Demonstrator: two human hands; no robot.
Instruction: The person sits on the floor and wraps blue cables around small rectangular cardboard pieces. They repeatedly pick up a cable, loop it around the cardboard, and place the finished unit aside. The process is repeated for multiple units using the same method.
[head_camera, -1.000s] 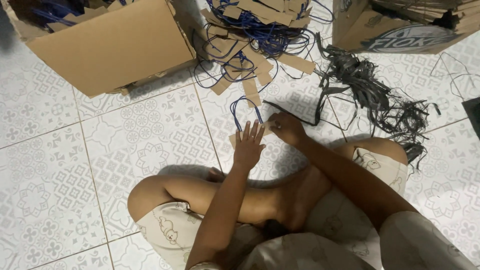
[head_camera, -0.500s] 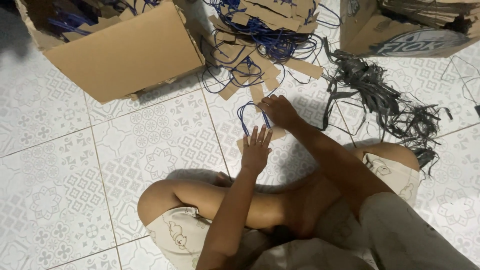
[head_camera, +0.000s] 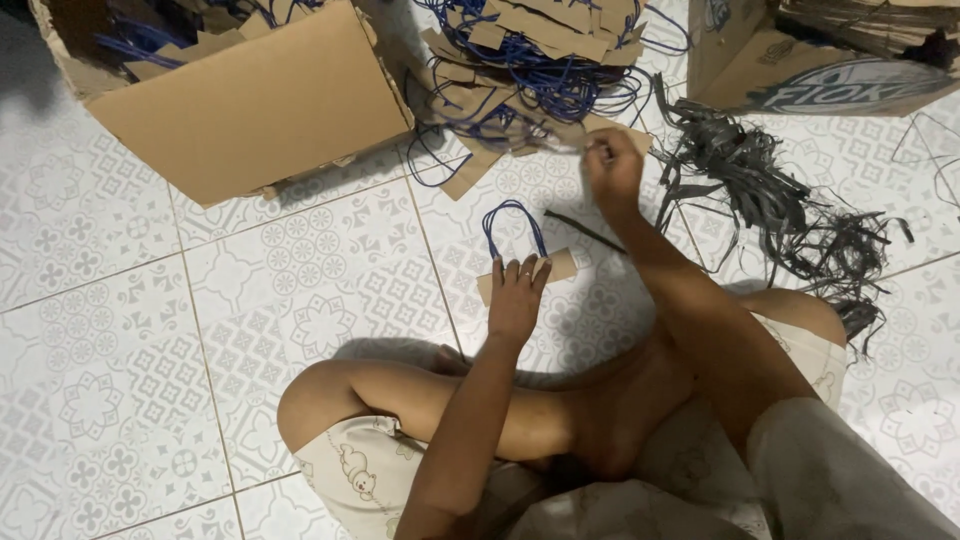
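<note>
I sit cross-legged on a patterned tile floor. My left hand lies flat, fingers spread, on a small brown cardboard strip with a blue cord loop attached. My right hand is stretched forward to the edge of a pile of brown strips with blue cords, its fingers pinched on something thin; what it grips is too small to tell. A single dark strip lies on the floor between my hands.
An open cardboard box holding strips and blue cords stands at the upper left. Another printed cardboard box is at the upper right. A tangle of dark grey strips spreads on the floor to the right.
My right hand has moved away from the strip under my left hand, forward to the pile. My left hand stays pressed on the strip.
</note>
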